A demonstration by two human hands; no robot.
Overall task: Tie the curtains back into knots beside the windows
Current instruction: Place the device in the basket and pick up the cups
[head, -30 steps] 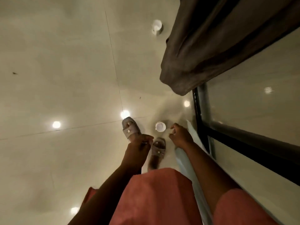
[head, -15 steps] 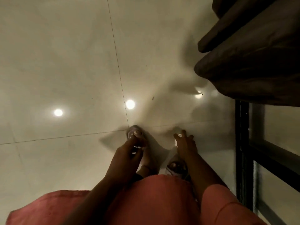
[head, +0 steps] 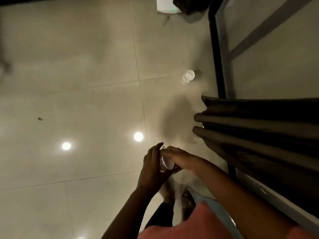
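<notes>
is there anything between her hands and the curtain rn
Nothing stands in the gap: bare floor separates the hands from the curtain on the right. But both hands, left and right, hold a small white object.

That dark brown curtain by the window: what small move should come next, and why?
Probably reach the right hand over to the dark brown pleated curtain. It hangs loose and untied beside the black window frame, while both hands, the left hand included, are busy with a small white object.

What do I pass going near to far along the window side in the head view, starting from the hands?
Hands held together, left hand and right hand, then the hanging curtain, then the white cup on the floor, then the white box at the top edge.
</notes>
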